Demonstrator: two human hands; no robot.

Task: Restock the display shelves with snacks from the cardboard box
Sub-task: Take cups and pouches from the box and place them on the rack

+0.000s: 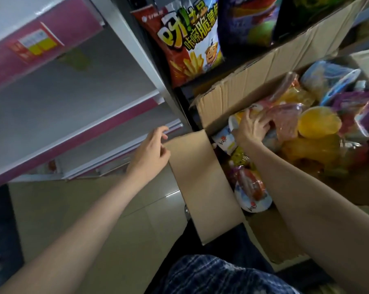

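A snack packet (238, 122) in the cardboard box (202, 183) is gripped by the right hand (250, 129), fingers curled on it, probably for lifting out; the left hand (151, 151) is held loosely curled and unladen near the display shelves (73, 115).

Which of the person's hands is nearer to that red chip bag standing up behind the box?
The right hand, reaching into the cardboard box just below the red chip bag. The left hand hangs farther off, outside the box's near flap.
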